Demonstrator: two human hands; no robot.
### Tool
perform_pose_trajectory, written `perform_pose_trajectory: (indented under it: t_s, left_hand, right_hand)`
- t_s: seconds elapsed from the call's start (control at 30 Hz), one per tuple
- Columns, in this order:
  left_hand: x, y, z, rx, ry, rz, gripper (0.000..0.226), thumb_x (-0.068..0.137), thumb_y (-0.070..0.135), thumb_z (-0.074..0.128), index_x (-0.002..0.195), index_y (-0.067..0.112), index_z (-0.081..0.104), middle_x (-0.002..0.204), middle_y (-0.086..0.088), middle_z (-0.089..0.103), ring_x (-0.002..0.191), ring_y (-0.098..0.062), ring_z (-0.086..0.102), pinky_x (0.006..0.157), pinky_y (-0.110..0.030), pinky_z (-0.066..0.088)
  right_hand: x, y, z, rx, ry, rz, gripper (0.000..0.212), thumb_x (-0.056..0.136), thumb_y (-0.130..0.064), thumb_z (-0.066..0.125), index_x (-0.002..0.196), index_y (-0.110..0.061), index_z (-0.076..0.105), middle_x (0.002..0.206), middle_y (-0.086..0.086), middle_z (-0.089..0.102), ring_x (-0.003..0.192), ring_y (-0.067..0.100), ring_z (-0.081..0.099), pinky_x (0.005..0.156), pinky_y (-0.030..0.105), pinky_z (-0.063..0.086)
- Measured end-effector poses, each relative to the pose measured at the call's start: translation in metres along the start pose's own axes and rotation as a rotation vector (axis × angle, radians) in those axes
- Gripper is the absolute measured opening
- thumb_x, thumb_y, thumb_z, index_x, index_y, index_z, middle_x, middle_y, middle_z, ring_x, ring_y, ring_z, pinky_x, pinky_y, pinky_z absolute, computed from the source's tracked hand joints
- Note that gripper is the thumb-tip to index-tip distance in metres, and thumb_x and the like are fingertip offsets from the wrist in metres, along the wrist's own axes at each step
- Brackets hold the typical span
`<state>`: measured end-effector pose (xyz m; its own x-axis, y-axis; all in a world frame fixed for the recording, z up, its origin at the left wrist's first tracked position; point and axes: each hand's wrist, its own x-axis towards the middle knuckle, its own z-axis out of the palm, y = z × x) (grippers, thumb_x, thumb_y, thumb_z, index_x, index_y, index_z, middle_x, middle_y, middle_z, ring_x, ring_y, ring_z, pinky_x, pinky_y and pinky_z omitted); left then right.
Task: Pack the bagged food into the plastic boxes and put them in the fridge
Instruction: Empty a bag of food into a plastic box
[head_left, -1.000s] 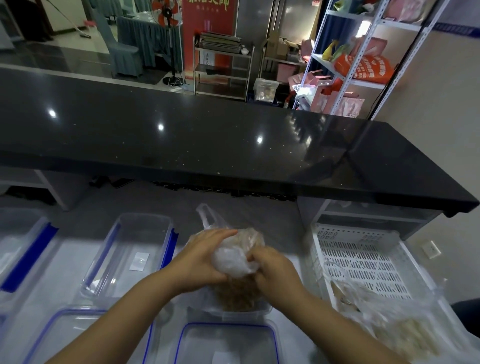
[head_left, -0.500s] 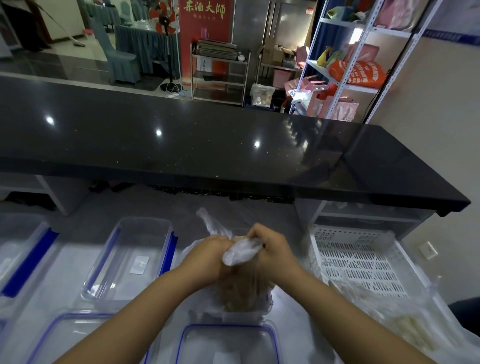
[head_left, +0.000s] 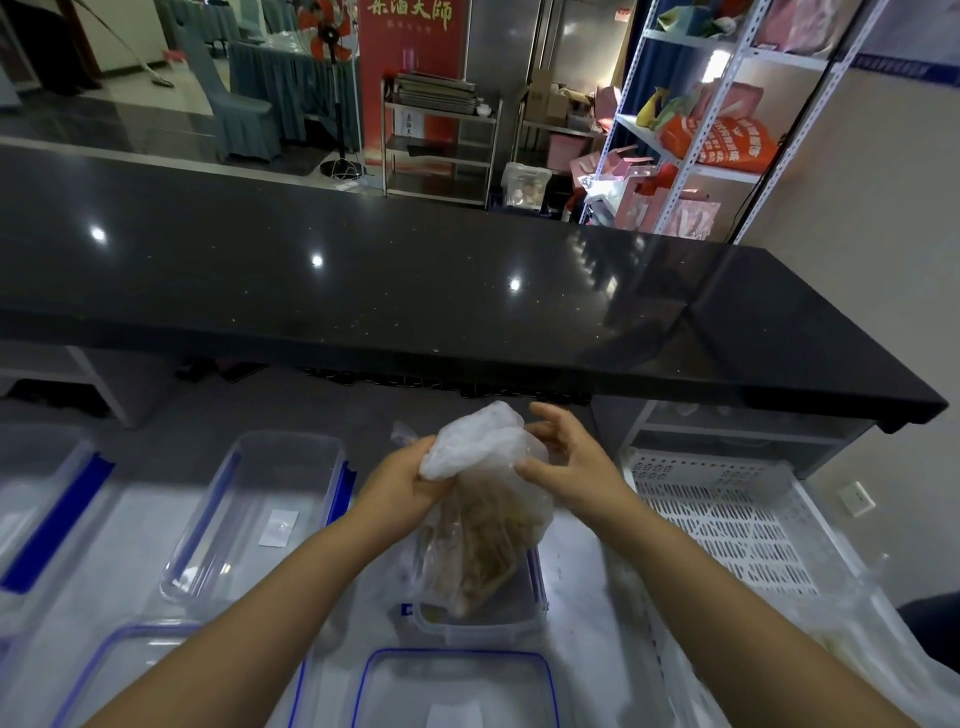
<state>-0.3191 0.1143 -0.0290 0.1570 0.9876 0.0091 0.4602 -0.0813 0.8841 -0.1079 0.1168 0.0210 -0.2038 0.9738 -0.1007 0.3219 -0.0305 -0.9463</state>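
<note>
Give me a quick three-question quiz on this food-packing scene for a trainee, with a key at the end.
1. True or false: the bag is held over a box.
2. Which hand grips the bag's neck?
3. Fill in: right of that box stands a white ____.
Key: 1 true; 2 the left hand; 3 crate.

— Far side?
— Red banner (head_left: 410, 62), steel trolley (head_left: 441, 140) in front. Standing fan (head_left: 332, 44) to its left. White shelving (head_left: 696, 161) on the right holds an orange bag (head_left: 722, 145).
— Nearer?
— Black counter (head_left: 415, 291) across; white perforated crate (head_left: 727, 519) below its right end.
</note>
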Motion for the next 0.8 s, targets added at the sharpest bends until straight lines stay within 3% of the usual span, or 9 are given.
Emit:
perform_pose_trajectory:
  t_s: [0.1, 0.2, 0.27, 0.4, 0.57, 0.67, 0.73, 0.8]
  left_hand:
    - [-0.002, -0.006, -0.002, -0.017, 0.013, -0.023, 0.042, 0.074, 0.062, 0.047, 0.106, 0.039, 0.062, 0.099, 0.011, 0.068, 0.093, -0.005, 0.063, 0.084, -0.039, 0.053]
    - [-0.002, -0.008, -0.001, 0.021, 0.010, -0.033, 0.042, 0.073, 0.064, 0.044, 0.105, 0.041, 0.060, 0.100, 0.010, 0.067, 0.094, -0.010, 0.063, 0.083, -0.042, 0.053]
    - [-0.002, -0.005, -0.001, 0.055, 0.016, -0.051, 0.049, 0.071, 0.065, 0.040, 0.108, 0.038, 0.057, 0.103, 0.006, 0.066, 0.095, -0.014, 0.062, 0.084, -0.042, 0.051]
    - [0.000, -0.001, -0.004, 0.087, 0.051, -0.025, 0.035, 0.086, 0.049, 0.049, 0.116, 0.032, 0.052, 0.105, 0.006, 0.065, 0.096, -0.015, 0.061, 0.084, -0.043, 0.051]
    - [0.003, 0.002, -0.010, 0.107, 0.031, -0.047, 0.036, 0.083, 0.051, 0.047, 0.118, 0.055, 0.038, 0.108, 0.011, 0.062, 0.102, -0.015, 0.059, 0.088, -0.036, 0.050]
    - [0.004, 0.008, -0.008, 0.311, -0.040, -0.067, 0.047, 0.091, 0.046, 0.046, 0.136, 0.040, 0.034, 0.121, -0.001, 0.060, 0.111, -0.023, 0.056, 0.092, -0.035, 0.046]
    - [0.002, 0.014, -0.007, 0.489, -0.109, -0.062, 0.049, 0.091, 0.047, 0.041, 0.138, 0.035, 0.034, 0.123, -0.004, 0.060, 0.112, -0.026, 0.055, 0.092, -0.037, 0.046]
    - [-0.002, 0.019, -0.005, 0.635, -0.159, -0.051, 0.043, 0.092, 0.042, 0.041, 0.135, 0.036, 0.037, 0.120, -0.004, 0.061, 0.109, -0.027, 0.056, 0.090, -0.037, 0.047]
  right_hand:
    - [-0.008, 0.018, -0.005, -0.173, -0.031, 0.066, 0.054, 0.076, -0.018, 0.076, 0.122, -0.027, 0.050, 0.110, -0.009, 0.056, 0.097, 0.001, 0.055, 0.072, 0.012, 0.047]
    - [-0.011, 0.033, 0.000, -0.377, 0.024, 0.104, 0.016, 0.078, -0.019, 0.075, 0.078, -0.025, 0.059, 0.076, -0.006, 0.055, 0.065, 0.005, 0.049, 0.055, 0.010, 0.038]
    - [-0.010, 0.039, 0.001, -0.325, 0.088, 0.099, 0.022, 0.083, -0.014, 0.069, 0.064, -0.015, 0.057, 0.061, -0.004, 0.049, 0.055, 0.009, 0.042, 0.049, 0.012, 0.034]
    - [-0.008, 0.020, 0.001, -0.189, 0.108, 0.045, 0.017, 0.088, -0.009, 0.061, 0.072, -0.002, 0.060, 0.064, 0.004, 0.056, 0.055, 0.007, 0.047, 0.050, 0.014, 0.038]
    - [-0.006, -0.010, 0.003, -0.133, 0.125, -0.098, 0.015, 0.089, -0.008, 0.059, 0.075, -0.003, 0.063, 0.064, 0.001, 0.062, 0.055, 0.004, 0.055, 0.052, 0.016, 0.045]
    - [-0.003, -0.013, 0.007, -0.129, 0.138, -0.113, 0.012, 0.088, -0.009, 0.061, 0.077, -0.005, 0.062, 0.066, 0.000, 0.060, 0.061, 0.009, 0.055, 0.059, 0.023, 0.047]
    - [0.000, -0.008, 0.009, -0.206, 0.156, -0.091, 0.005, 0.084, -0.009, 0.064, 0.084, -0.011, 0.059, 0.078, -0.003, 0.059, 0.071, 0.008, 0.054, 0.065, 0.025, 0.048]
    - [-0.003, -0.001, 0.013, -0.235, 0.157, -0.082, 0.043, 0.078, -0.011, 0.068, 0.112, -0.030, 0.049, 0.116, -0.008, 0.051, 0.102, 0.006, 0.052, 0.081, 0.024, 0.049]
